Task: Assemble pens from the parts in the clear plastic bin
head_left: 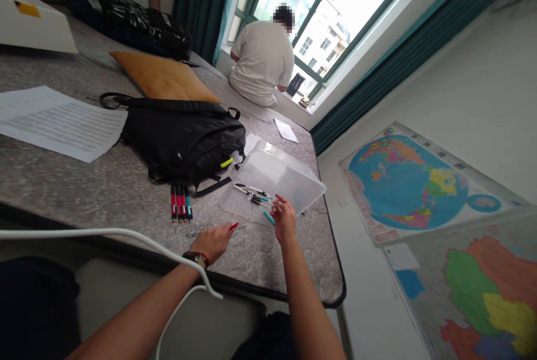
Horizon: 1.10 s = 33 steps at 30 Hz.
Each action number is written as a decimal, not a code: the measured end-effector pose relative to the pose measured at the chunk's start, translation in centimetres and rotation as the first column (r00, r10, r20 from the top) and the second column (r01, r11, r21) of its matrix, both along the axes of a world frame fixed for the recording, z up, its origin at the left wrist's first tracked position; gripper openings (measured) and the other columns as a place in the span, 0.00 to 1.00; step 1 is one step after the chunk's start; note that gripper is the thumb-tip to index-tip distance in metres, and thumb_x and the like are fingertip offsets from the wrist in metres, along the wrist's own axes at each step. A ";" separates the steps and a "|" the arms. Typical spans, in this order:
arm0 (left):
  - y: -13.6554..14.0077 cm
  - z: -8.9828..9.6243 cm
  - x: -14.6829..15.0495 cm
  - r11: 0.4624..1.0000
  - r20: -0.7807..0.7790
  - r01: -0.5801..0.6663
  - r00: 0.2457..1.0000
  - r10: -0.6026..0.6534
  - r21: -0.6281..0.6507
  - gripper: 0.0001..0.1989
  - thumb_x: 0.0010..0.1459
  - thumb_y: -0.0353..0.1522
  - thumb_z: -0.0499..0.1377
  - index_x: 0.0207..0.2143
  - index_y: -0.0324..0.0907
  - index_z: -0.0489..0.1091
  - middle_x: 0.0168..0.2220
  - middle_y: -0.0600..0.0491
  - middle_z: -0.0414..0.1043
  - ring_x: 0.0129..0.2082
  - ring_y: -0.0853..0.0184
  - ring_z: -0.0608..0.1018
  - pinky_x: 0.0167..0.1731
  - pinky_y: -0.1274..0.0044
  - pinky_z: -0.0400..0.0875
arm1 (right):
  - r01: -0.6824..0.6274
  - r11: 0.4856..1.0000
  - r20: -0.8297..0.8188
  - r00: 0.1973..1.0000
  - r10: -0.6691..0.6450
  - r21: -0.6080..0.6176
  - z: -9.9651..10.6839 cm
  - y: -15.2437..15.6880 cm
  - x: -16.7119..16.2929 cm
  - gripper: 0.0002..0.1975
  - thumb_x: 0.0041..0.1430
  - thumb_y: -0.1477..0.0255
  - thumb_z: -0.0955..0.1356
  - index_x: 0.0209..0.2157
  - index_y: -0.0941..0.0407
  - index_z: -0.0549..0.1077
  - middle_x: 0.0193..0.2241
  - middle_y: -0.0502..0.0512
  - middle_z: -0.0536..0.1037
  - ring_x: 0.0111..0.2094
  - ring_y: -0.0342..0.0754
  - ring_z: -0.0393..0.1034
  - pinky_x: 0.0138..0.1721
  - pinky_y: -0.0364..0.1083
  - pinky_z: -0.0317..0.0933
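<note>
My left hand (213, 241), wearing a dark wristwatch, is closed on a red pen part (234, 226) whose end sticks out past the fingertips. My right hand (284, 219) is at the near edge of a clear plastic box (289, 167), its fingers bent together; anything between them is too small to name. Loose pen parts (254, 195), black, white and teal, lie at the box's open side. A teal pen piece (269, 218) rests just left of my right hand. Several red, black and teal pens (181, 202) lie side by side, left of my hands.
Behind the pens lies a black backpack (184, 136), with a brown envelope (163, 76) and printed sheet (62, 122) beyond. A white cable (138, 241) arcs across my left forearm. Another person (264, 61) sits by the window. Maps (411, 181) hang on the right wall.
</note>
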State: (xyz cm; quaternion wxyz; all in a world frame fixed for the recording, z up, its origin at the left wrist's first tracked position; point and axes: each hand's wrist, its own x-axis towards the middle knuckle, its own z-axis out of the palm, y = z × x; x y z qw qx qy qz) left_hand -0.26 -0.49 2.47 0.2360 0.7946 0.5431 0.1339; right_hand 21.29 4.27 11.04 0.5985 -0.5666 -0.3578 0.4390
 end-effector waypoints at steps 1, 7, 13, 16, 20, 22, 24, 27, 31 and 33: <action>0.0 0.0 0.0 1.000 0.000 0.001 1.000 -0.001 -0.004 0.22 0.70 0.41 0.37 0.47 0.44 0.67 0.40 0.46 0.78 0.38 0.59 0.80 0.36 0.72 0.70 | 0.059 0.998 0.116 0.992 -0.057 -0.019 -0.1 0.6 1.2 0.18 0.49 0.69 0.65 0.43 0.55 0.76 0.29 0.49 0.73 0.23 0.40 0.62 0.25 0.40 0.60; 0.1 -0.3 0.0 1.000 -0.010 -0.004 1.000 0.004 -0.028 0.21 0.70 0.40 0.37 0.51 0.46 0.66 0.42 0.46 0.77 0.39 0.60 0.79 0.37 0.72 0.69 | -0.038 0.980 0.784 0.595 0.178 -0.194 -3.3 1.5 5.0 0.11 0.47 0.73 0.66 0.33 0.57 0.78 0.31 0.54 0.78 0.32 0.48 0.70 0.38 0.47 0.65; 0.2 -0.6 0.0 1.000 0.017 0.021 1.000 -0.020 -0.015 0.22 0.70 0.40 0.37 0.52 0.45 0.67 0.44 0.45 0.77 0.41 0.60 0.80 0.38 0.73 0.69 | -0.022 0.981 0.876 0.446 0.181 -0.192 -5.8 1.1 4.0 0.13 0.50 0.76 0.67 0.39 0.57 0.78 0.41 0.60 0.77 0.38 0.52 0.73 0.47 0.50 0.64; 0.3 -0.8 0.1 1.000 0.000 0.022 1.000 -0.022 -0.013 0.22 0.70 0.39 0.37 0.53 0.46 0.67 0.45 0.45 0.77 0.41 0.60 0.80 0.38 0.73 0.69 | 0.024 0.981 0.936 0.305 0.176 -0.193 -6.0 2.3 4.1 0.15 0.55 0.76 0.65 0.44 0.58 0.77 0.43 0.62 0.77 0.43 0.53 0.73 0.49 0.48 0.63; 0.3 -0.6 0.1 0.999 -0.021 0.030 0.999 -0.030 -0.032 0.21 0.70 0.39 0.38 0.52 0.48 0.67 0.46 0.47 0.77 0.43 0.60 0.79 0.39 0.72 0.69 | 0.090 0.975 0.957 0.229 0.176 -0.201 -6.0 4.1 4.9 0.15 0.57 0.76 0.65 0.44 0.59 0.77 0.43 0.66 0.77 0.44 0.56 0.74 0.49 0.49 0.63; 0.3 -0.5 0.1 0.999 -0.024 0.030 0.999 -0.032 -0.044 0.21 0.70 0.38 0.39 0.53 0.49 0.67 0.46 0.48 0.77 0.43 0.60 0.79 0.40 0.72 0.69 | 0.101 0.972 0.958 0.214 0.189 -0.214 -5.9 4.8 5.2 0.14 0.56 0.76 0.65 0.43 0.60 0.77 0.43 0.67 0.77 0.43 0.57 0.74 0.48 0.50 0.64; 0.3 -0.2 0.1 0.998 -0.018 0.034 0.999 -0.035 -0.044 0.21 0.70 0.38 0.39 0.53 0.49 0.67 0.46 0.48 0.77 0.43 0.60 0.79 0.40 0.72 0.69 | 0.082 0.970 0.957 0.199 0.209 -0.229 -5.8 5.4 5.1 0.14 0.56 0.76 0.66 0.43 0.60 0.77 0.43 0.67 0.77 0.43 0.56 0.74 0.47 0.50 0.64; 0.3 0.0 0.0 0.998 -0.001 0.040 0.999 -0.040 -0.052 0.21 0.70 0.39 0.39 0.53 0.50 0.68 0.46 0.49 0.77 0.43 0.60 0.79 0.39 0.72 0.69 | -0.004 0.969 0.954 0.178 0.243 -0.247 -5.4 6.2 4.2 0.13 0.56 0.75 0.67 0.43 0.58 0.78 0.43 0.63 0.77 0.44 0.55 0.74 0.48 0.49 0.64; 0.3 -0.3 0.0 0.998 0.008 0.042 0.999 -0.041 -0.046 0.22 0.70 0.41 0.38 0.56 0.51 0.66 0.47 0.49 0.77 0.44 0.60 0.79 0.40 0.73 0.68 | -0.184 0.958 0.955 0.157 0.250 -0.220 -5.9 5.4 1.5 0.14 0.60 0.71 0.67 0.47 0.54 0.77 0.48 0.60 0.76 0.49 0.53 0.72 0.53 0.49 0.63; 0.4 -0.7 0.0 0.999 0.009 0.043 0.999 -0.042 -0.027 0.23 0.70 0.41 0.38 0.59 0.50 0.65 0.48 0.48 0.77 0.44 0.60 0.79 0.40 0.72 0.69 | -0.243 0.965 0.975 0.170 0.144 -0.100 -7.2 3.5 0.5 0.18 0.65 0.69 0.63 0.55 0.54 0.71 0.55 0.61 0.72 0.56 0.53 0.67 0.57 0.52 0.59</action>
